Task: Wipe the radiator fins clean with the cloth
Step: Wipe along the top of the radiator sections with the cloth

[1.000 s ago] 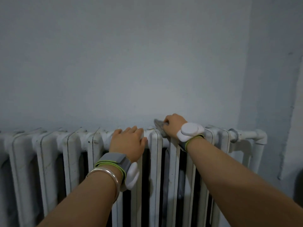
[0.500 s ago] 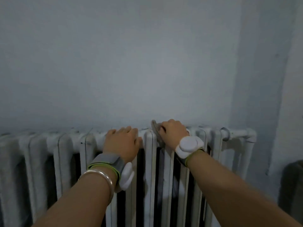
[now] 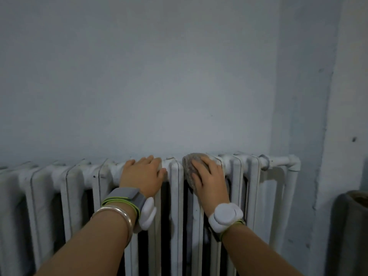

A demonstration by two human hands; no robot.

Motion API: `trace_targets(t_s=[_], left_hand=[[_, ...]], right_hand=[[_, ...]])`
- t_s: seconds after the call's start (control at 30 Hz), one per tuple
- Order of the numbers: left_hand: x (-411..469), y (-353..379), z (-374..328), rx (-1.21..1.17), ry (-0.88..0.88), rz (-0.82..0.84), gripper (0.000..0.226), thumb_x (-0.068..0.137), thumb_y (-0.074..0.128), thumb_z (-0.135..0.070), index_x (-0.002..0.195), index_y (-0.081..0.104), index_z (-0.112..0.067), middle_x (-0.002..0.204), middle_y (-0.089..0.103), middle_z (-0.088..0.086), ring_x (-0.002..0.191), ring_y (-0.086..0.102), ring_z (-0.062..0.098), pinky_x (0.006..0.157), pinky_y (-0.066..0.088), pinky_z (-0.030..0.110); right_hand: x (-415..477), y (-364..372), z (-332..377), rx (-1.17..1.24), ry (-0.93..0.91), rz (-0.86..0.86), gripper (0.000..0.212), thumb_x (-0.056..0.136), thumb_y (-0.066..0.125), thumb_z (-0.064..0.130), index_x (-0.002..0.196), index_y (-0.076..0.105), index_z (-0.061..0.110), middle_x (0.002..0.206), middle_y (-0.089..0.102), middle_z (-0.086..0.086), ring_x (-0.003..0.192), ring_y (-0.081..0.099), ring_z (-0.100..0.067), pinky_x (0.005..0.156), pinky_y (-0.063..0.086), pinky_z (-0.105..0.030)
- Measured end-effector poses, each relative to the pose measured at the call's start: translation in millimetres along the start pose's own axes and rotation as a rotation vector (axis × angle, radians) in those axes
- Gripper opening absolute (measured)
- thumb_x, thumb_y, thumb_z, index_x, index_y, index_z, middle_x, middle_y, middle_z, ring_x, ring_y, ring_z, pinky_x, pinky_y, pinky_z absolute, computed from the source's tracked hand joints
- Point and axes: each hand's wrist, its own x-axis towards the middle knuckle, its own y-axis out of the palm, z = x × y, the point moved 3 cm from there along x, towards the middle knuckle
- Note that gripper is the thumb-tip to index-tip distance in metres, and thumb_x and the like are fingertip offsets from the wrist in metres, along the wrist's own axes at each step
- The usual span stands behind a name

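**Radiator fins under both hands, cloth on the top of one fin**

Closest to my camera, both forearms reach up and forward from the bottom of the view, bare to the wrist. The left wrist carries a silver bangle (image 3: 115,213), then a grey strap (image 3: 123,196) edged in green with a white sensor (image 3: 147,214) on its side. The right wrist carries a matching white puck (image 3: 225,215) facing me.

Further out, I see the left hand (image 3: 143,176) resting palm down on the top of the radiator (image 3: 176,196), left of centre. Its fingers are held close together and drape over the rounded top edge, with the thumb lying along the right side. It holds nothing.

Just to the right, one fin apart, the right hand (image 3: 209,178) lies on the grey cloth (image 3: 189,166). The fingers are nearly straight and close together, laid flat over the cloth and pressing it against the fin. The thumb sits along the cloth's lower left part. The cloth is bunched over the top of that fin and hangs a little down its left face. Its upper edge shows above the fingertips.

The radiator is white, with scuffed paint and dark gaps between the upright fins. It runs from the left edge to a white pipe (image 3: 282,161) at its right end, which bends downward. Behind it all stands a plain pale wall (image 3: 159,76). A dark rounded object (image 3: 352,226) sits at the far right edge; I cannot tell what it is.
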Motion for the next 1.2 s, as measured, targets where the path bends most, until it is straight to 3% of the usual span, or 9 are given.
trace_targets(t_s=[0.2, 0.3, 0.4, 0.6, 0.7, 0.9, 1.03, 1.1, 1.2], left_hand=[[-3.1, 3.1, 2.0, 0.02, 0.019, -0.07, 0.082, 0.075, -0.01, -0.054, 0.136, 0.039, -0.028, 0.141, 0.045, -0.007, 0.13, 0.041, 0.011, 0.109, 0.023, 0.033], [-2.7, 4.1, 2.5, 0.006, 0.019, -0.082, 0.08, 0.077, -0.006, -0.056, 0.136, 0.04, -0.027, 0.141, 0.045, -0.005, 0.131, 0.04, 0.013, 0.109, 0.022, 0.035], [-4.1, 3.3, 3.2, -0.007, 0.033, -0.07, 0.08, 0.078, -0.004, -0.056, 0.135, 0.041, -0.024, 0.14, 0.047, -0.003, 0.129, 0.043, 0.015, 0.109, 0.023, 0.036], [-5.4, 4.3, 7.0, 0.024, 0.075, -0.06, 0.07, 0.087, 0.006, -0.055, 0.139, 0.035, -0.019, 0.143, 0.043, -0.001, 0.131, 0.04, 0.017, 0.113, 0.018, 0.036], [-13.9, 1.0, 12.0, -0.042, 0.083, -0.148, 0.084, 0.077, -0.006, -0.056, 0.135, 0.042, -0.021, 0.14, 0.047, -0.003, 0.135, 0.037, 0.016, 0.114, 0.017, 0.038], [-24.1, 4.8, 31.9, -0.059, 0.002, -0.228, 0.066, 0.091, 0.01, -0.055, 0.136, 0.046, -0.022, 0.147, 0.041, 0.001, 0.14, 0.031, 0.021, 0.114, 0.023, 0.045], [-19.9, 6.8, 43.6, -0.091, -0.068, -0.175, 0.054, 0.099, 0.019, -0.044, 0.139, 0.041, -0.016, 0.147, 0.04, 0.006, 0.136, 0.037, 0.024, 0.112, 0.026, 0.04], [-18.0, 9.9, 45.7, -0.112, -0.041, -0.195, 0.057, 0.094, 0.019, -0.039, 0.118, 0.059, -0.008, 0.122, 0.06, 0.013, 0.11, 0.059, 0.031, 0.095, 0.044, 0.042], [-17.8, 12.1, 50.1, -0.096, -0.066, -0.178, 0.047, 0.089, 0.025, -0.031, 0.096, 0.065, -0.007, 0.097, 0.066, 0.012, 0.082, 0.065, 0.031, 0.074, 0.053, 0.039]], right_hand=[[-30.3, 0.5, -3.6, 0.097, 0.099, 0.021, 0.026, 0.086, 0.064, 0.006, 0.111, 0.062, 0.012, 0.126, 0.048, -0.011, 0.11, 0.054, -0.025, 0.084, 0.049, -0.03], [-52.1, 7.1, -10.7, 0.074, 0.119, 0.128, 0.022, 0.089, 0.058, 0.014, 0.11, 0.054, 0.023, 0.125, 0.04, 0.0, 0.104, 0.051, -0.014, 0.083, 0.05, -0.025], [-72.0, 13.2, -15.3, 0.144, 0.203, 0.248, 0.014, 0.094, 0.049, 0.017, 0.105, 0.054, 0.024, 0.118, 0.038, 0.007, 0.102, 0.048, -0.008, 0.081, 0.037, -0.006], [-84.5, 1.4, -15.1, 0.189, 0.065, 0.362, 0.02, 0.089, 0.048, 0.015, 0.093, 0.05, 0.034, 0.094, 0.035, 0.02, 0.088, 0.044, 0.01, 0.07, 0.036, -0.004], [-70.7, -11.4, -14.6, 0.21, 0.13, 0.277, 0.017, 0.087, 0.054, 0.02, 0.101, 0.059, 0.028, 0.096, 0.046, 0.011, 0.083, 0.051, -0.001, 0.071, 0.046, -0.018], [-7.4, -38.2, 17.3, 0.295, 0.165, 0.026, 0.021, 0.084, 0.062, 0.009, 0.102, 0.063, 0.02, 0.1, 0.051, 0.005, 0.087, 0.051, 0.0, 0.076, 0.033, 0.001], [39.0, -26.7, 33.7, 0.249, 0.154, 0.031, 0.024, 0.084, 0.06, 0.014, 0.108, 0.063, 0.018, 0.105, 0.053, -0.002, 0.096, 0.054, -0.018, 0.08, 0.038, -0.016], [58.9, -16.8, 40.2, 0.201, 0.145, 0.087, 0.025, 0.087, 0.057, 0.016, 0.111, 0.062, 0.016, 0.109, 0.054, -0.007, 0.1, 0.053, -0.025, 0.082, 0.042, -0.027], [80.6, 3.4, 44.5, 0.091, 0.134, 0.206, 0.026, 0.092, 0.05, 0.018, 0.115, 0.059, 0.013, 0.112, 0.054, -0.013, 0.104, 0.05, -0.031, 0.087, 0.043, -0.035]])
